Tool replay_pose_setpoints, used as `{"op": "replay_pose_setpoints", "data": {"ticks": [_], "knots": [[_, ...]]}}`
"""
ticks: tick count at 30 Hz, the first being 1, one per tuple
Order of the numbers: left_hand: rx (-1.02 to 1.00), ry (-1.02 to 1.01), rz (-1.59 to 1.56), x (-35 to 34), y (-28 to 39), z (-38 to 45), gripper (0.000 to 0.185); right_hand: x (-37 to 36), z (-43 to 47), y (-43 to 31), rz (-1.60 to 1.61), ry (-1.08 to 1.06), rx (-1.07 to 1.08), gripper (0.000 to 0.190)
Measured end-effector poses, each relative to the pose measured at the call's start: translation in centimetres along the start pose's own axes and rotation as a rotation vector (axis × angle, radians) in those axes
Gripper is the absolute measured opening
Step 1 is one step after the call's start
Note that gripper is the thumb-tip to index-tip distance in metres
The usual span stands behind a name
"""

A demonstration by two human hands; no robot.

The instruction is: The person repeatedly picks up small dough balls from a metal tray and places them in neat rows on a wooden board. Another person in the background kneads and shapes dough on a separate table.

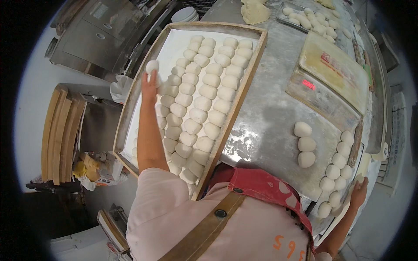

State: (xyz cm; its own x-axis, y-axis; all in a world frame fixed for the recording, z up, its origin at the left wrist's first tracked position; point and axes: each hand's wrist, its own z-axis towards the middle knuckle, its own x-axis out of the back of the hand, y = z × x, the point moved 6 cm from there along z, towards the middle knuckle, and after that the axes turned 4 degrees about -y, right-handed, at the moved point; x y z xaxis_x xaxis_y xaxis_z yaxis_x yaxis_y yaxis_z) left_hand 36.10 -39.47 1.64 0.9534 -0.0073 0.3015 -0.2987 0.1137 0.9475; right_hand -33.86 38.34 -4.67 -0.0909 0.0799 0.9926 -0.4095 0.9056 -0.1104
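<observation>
My left hand (150,85) reaches over the left part of a wooden-framed tray (232,137), with a white dough ball (152,66) at its fingertips. The hand and ball are slightly blurred. Beside it, rounded dough pieces (198,115) stand in several long rows on the tray's white lining. Far to the right, my right hand (359,192) is at the pale belt (361,169) of a machine at the table's edge. Whether its curled fingers hold anything is not clear. Near it lies a cluster of smooth dough balls (333,171) on the metal table (261,98).
Three dough pieces (307,144) form a short line on the table. Beyond them sits a digital scale (333,75) with a lit red display. At the back are a metal tray of dough pieces (313,21) and a dough slab (255,12). Wooden boards (60,133) stand at left.
</observation>
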Motion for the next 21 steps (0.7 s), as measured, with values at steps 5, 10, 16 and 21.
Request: {"op": "replay_pose_setpoints", "data": {"ticks": [5,10,16,21], "knots": [[0.157,-0.009,1.019,4.2,-6.8,-1.7,0.063,3.4,0.8,-7.4,0.243,0.078,0.108,0.047],[0.198,0.003,1.097,2.8,-9.1,-1.9,0.075,4.0,0.5,-18.4,0.617,0.118,0.368,0.045],[-0.149,0.051,1.174,3.4,-8.4,1.3,0.083,-1.6,-0.3,-27.6,0.302,0.024,0.421,0.04],[-0.591,-0.152,0.774,-8.6,1.1,0.3,0.06,3.1,-2.9,-23.4,0.34,0.198,0.34,0.043]]}}
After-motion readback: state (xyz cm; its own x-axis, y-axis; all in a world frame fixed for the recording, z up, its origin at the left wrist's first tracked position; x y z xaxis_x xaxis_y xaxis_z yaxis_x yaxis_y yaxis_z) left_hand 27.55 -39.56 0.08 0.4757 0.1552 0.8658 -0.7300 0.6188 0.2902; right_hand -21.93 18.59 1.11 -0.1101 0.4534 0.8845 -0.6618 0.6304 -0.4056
